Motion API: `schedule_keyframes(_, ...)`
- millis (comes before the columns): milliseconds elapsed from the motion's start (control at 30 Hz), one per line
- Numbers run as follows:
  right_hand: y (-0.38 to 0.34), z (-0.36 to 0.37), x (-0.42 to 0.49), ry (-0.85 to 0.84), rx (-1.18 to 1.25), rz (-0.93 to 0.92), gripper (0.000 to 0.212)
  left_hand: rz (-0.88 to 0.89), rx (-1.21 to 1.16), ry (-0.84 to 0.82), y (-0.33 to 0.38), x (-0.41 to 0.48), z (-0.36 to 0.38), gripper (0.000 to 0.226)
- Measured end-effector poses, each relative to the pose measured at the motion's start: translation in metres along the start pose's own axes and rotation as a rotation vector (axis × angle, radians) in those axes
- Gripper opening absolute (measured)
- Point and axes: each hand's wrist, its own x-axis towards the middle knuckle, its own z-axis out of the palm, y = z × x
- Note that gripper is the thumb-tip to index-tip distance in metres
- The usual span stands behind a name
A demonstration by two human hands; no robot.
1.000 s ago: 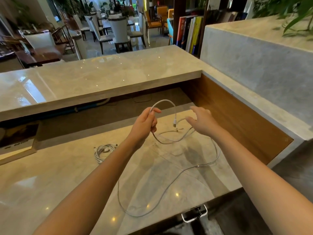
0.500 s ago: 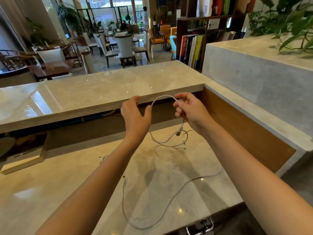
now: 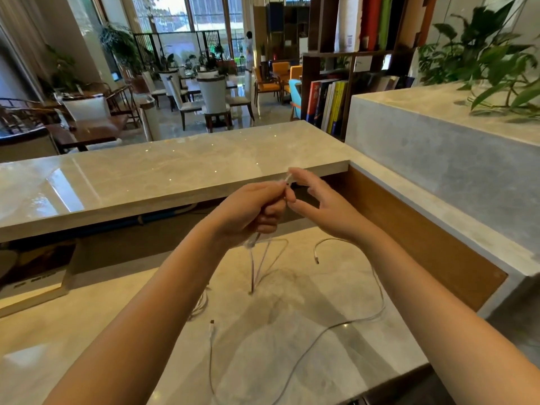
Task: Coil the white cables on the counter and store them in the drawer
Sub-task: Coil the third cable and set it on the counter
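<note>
Strands of white cable (image 3: 252, 273) hang straight down from the left hand (image 3: 251, 211), which is clenched around them above the middle of the counter (image 3: 350, 361). More slack curves along the counter's right edge. The right hand (image 3: 324, 206), just beside the left with fingers spread, touches the loop's top; I cannot tell whether it is pinching. The slack lies nearer the right hand.
</note>
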Motion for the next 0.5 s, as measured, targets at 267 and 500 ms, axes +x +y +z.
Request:
schedule_keyframes(267,0.019,0.006,0.006,0.156,0.504,0.134,0.024,0.029,-0.117,0.133,0.013,-0.003,-0.040,0.037)
schedule_keyframes(500,0.030,-0.008,0.018,0.219,0.522,0.183,0.023,0.118,-0.224,-0.121,-0.006,-0.016,-0.063,0.027)
